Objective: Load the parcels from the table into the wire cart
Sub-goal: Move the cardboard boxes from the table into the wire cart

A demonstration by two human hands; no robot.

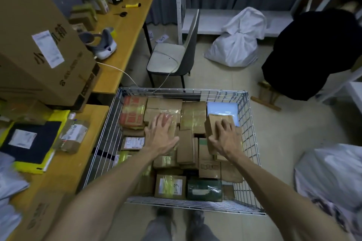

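Observation:
The wire cart [109, 121] stands in front of me, packed with several taped cardboard parcels. My left hand [161, 135] lies flat with straight fingers on a tape-covered brown parcel [172, 112] in the cart's middle. My right hand [225, 137] grips a small brown box [212, 123] that leans tilted at the cart's right side, in front of a pale blue packet [222, 108]. On the wooden table [64, 164] to the left lie a dark flat parcel on a yellow one [29, 143] and a clear-wrapped parcel [73, 136].
A big cardboard box [39, 45] fills the table's upper left, with small boxes, a tape dispenser [103, 44] and a yellow cutter behind it. A chair [174, 55] and white sacks [237, 43] stand beyond the cart. A person in black [313, 53] bends at the right.

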